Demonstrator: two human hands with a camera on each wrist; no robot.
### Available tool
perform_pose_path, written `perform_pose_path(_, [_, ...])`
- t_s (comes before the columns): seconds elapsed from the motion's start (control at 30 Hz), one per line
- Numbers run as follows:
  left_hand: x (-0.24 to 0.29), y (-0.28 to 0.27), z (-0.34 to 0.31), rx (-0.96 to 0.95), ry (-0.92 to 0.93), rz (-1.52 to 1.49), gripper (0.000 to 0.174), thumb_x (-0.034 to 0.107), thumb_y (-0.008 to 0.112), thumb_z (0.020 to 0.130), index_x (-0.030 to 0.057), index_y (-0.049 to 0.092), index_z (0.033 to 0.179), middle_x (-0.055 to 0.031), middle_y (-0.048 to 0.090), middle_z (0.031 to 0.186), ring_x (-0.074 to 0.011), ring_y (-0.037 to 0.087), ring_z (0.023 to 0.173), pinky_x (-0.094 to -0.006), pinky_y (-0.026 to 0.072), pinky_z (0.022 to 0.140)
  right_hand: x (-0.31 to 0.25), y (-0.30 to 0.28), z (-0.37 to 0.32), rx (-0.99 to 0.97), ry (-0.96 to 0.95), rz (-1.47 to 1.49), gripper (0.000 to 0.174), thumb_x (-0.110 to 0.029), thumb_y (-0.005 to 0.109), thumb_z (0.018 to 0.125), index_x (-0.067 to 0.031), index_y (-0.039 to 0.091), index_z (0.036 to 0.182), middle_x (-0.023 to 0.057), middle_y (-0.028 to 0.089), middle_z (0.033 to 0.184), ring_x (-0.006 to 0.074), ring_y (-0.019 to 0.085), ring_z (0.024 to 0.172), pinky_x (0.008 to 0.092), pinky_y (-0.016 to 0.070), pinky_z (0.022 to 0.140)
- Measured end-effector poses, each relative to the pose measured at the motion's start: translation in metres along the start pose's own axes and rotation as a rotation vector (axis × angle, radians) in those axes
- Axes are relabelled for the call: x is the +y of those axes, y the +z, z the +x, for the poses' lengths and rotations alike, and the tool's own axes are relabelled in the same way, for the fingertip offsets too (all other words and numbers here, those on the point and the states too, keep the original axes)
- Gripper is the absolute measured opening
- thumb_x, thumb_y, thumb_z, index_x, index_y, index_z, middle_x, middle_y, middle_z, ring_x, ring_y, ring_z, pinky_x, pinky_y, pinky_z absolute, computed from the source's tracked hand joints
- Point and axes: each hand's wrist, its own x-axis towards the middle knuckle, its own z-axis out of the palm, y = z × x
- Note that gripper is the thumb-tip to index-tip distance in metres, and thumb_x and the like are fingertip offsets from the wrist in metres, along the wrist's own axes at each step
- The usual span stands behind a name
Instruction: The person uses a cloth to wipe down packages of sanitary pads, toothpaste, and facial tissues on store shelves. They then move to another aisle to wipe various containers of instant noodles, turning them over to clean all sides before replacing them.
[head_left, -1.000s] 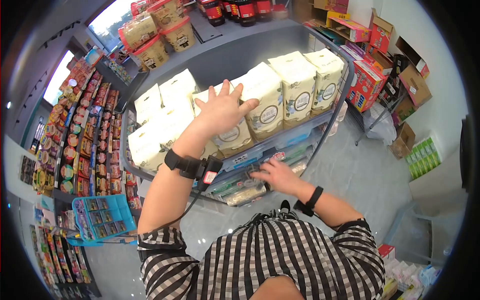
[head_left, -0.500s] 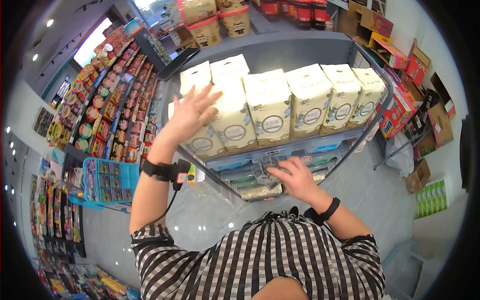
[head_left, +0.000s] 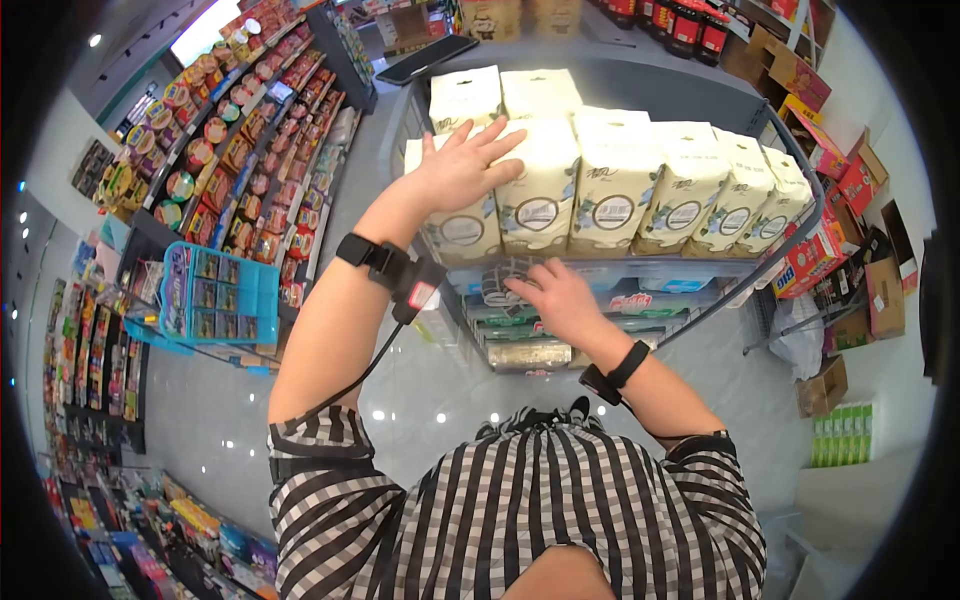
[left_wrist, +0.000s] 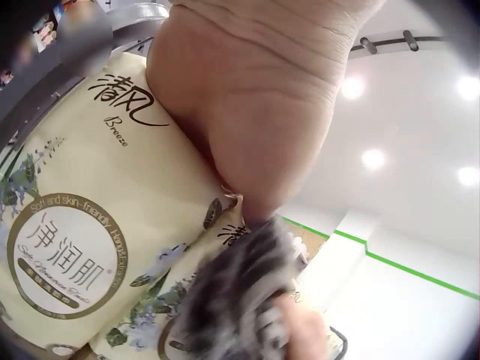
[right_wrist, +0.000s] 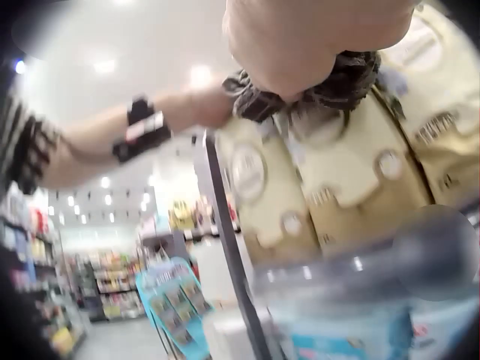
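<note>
My left hand (head_left: 465,172) rests with spread fingers on the tops of cream-coloured Breeze tissue packs (head_left: 612,185) at the left end of the row. My right hand (head_left: 566,303) grips a crumpled dark grey checked cloth (head_left: 506,284) against the lower front of the packs, by the shelf's front edge. In the left wrist view the cloth (left_wrist: 241,289) is blurred beside a pack front (left_wrist: 135,172). The right wrist view has the cloth (right_wrist: 352,82) bunched under my right hand (right_wrist: 315,41), over the pack faces.
A grey rim (head_left: 818,205) surrounds the packs, with stocked lower shelves (head_left: 530,354) beneath. A phone (head_left: 428,60) lies at the back left. Snack shelves (head_left: 245,150) and a blue rack (head_left: 178,300) stand left; cardboard boxes (head_left: 868,190) are piled right.
The head view has swung, shifting the packs rightward. My right hand has moved the cloth left along the shelf front. My left hand has moved from mid-row to the left-end packs.
</note>
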Motion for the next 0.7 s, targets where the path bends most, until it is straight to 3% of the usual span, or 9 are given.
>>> perform_pose_path(0.1, [-0.001,0.005,0.000,0.059,0.021,0.014,0.068,0.064,0.041,0.091,0.0320,0.032,0.150,-0.0033,0.019,0.160,-0.0384,0.013,0.147,-0.0721,0.0058,0.109,-0.015,-0.026,0.022,0.197,-0.113,0.085,0.048,-0.007,0.059,0.068,-0.0152,0.067,0.115,0.0056,0.057,0.091,0.0248,0.054,0.090,0.0359,0.0506,0.072])
perform_pose_path(0.23, [0.003,-0.006,0.000,-0.029,0.005,0.001,0.067,0.061,0.041,0.092,0.0320,0.029,0.151,-0.0042,0.017,0.161,-0.0373,0.012,0.147,-0.0678,0.0069,0.111,-0.030,-0.029,0.073,0.406,-0.095,-0.042,0.042,-0.014,0.054,0.076,-0.0158,0.065,0.116,0.0041,0.054,0.091,0.0237,0.051,0.088,0.0347,0.0457,0.072])
perform_pose_path(0.3, [-0.004,-0.007,0.001,-0.044,0.011,0.021,0.067,0.061,0.042,0.092,0.0322,0.028,0.151,-0.0041,0.016,0.161,-0.0372,0.012,0.147,-0.0668,0.0076,0.112,-0.035,-0.013,0.073,0.331,-0.081,-0.127,0.038,-0.016,0.053,0.080,-0.0171,0.065,0.116,0.0022,0.053,0.090,0.0221,0.048,0.086,0.0333,0.0425,0.068])
perform_pose_path(0.4, [-0.008,-0.002,0.003,-0.036,0.036,0.031,0.071,0.066,0.042,0.091,0.0321,0.028,0.151,-0.0033,0.015,0.161,-0.0375,0.012,0.147,-0.0682,0.0073,0.111,-0.040,0.022,0.044,0.115,-0.082,-0.078,0.039,-0.017,0.056,0.079,-0.0164,0.065,0.117,0.0019,0.054,0.092,0.0226,0.049,0.092,0.0342,0.0440,0.073])
perform_pose_path(0.5, [-0.008,0.000,0.002,-0.013,0.031,0.070,0.074,0.069,0.043,0.089,0.0321,0.027,0.152,-0.0035,0.014,0.161,-0.0372,0.012,0.147,-0.0685,0.0083,0.111,-0.049,0.022,0.024,0.004,-0.042,-0.029,0.039,-0.016,0.056,0.079,-0.0155,0.065,0.117,0.0023,0.054,0.093,0.0230,0.050,0.093,0.0344,0.0444,0.074])
perform_pose_path(0.53, [-0.008,0.000,0.002,-0.011,0.028,0.067,0.074,0.069,0.043,0.089,0.0321,0.027,0.152,-0.0035,0.014,0.161,-0.0372,0.012,0.147,-0.0685,0.0083,0.111,-0.048,0.015,0.027,0.002,-0.045,-0.029,0.039,-0.016,0.056,0.079,-0.0155,0.065,0.117,0.0023,0.054,0.093,0.0230,0.050,0.093,0.0344,0.0444,0.074])
perform_pose_path(0.63, [-0.005,0.000,0.001,-0.002,0.035,0.088,0.074,0.068,0.045,0.089,0.0322,0.027,0.151,-0.0039,0.016,0.161,-0.0369,0.013,0.147,-0.0684,0.0092,0.111,-0.041,-0.017,0.044,0.339,-0.012,-0.008,0.040,-0.014,0.057,0.077,-0.0162,0.065,0.117,0.0026,0.053,0.092,0.0230,0.050,0.091,0.0332,0.0437,0.072])
perform_pose_path(0.7, [-0.003,-0.001,-0.001,0.020,0.043,0.080,0.069,0.062,0.046,0.091,0.0334,0.027,0.151,-0.0053,0.018,0.160,-0.0373,0.014,0.147,-0.0700,0.0092,0.110,-0.026,-0.020,0.048,0.359,0.010,-0.053,0.040,-0.014,0.057,0.076,-0.0178,0.065,0.116,0.0022,0.053,0.092,0.0227,0.050,0.092,0.0330,0.0438,0.072])
